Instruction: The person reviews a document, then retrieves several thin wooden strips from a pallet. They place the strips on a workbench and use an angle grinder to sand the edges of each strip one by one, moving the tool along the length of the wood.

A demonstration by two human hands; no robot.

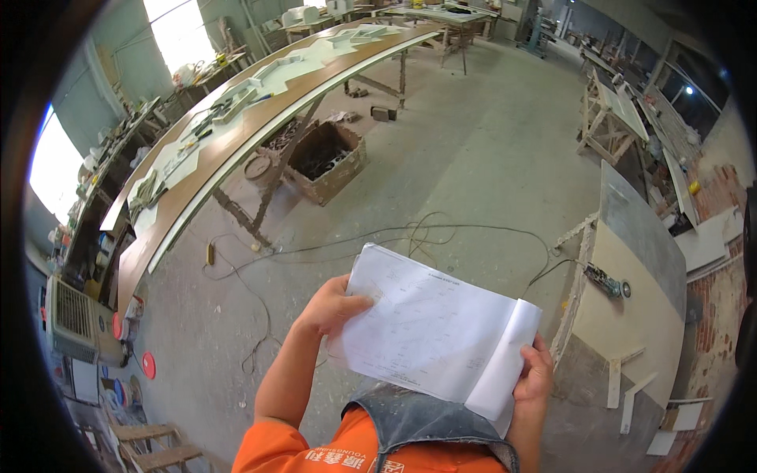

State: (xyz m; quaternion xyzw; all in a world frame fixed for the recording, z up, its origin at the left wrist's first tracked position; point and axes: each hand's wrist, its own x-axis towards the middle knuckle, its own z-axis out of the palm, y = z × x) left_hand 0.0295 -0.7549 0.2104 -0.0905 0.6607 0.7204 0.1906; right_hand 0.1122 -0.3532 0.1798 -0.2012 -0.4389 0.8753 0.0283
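Note:
A stack of white paper sheets (430,323) with faint line drawings spreads out in front of my chest, between both hands. My left hand (339,306) grips its left edge, thumb on top and fingers hidden beneath. On the other side my right hand (535,370) holds the right edge, where the top sheet is curled over into a loose roll (498,359). A dark apron (434,418) over an orange shirt lies just below the papers.
A long workbench (307,94) with white pieces and tools runs along the left. Beneath it stands a box (325,165). Cables (378,232) trail over the floor. At right, a table (631,299) carries a power tool (605,281). A red lid (149,364) lies at lower left.

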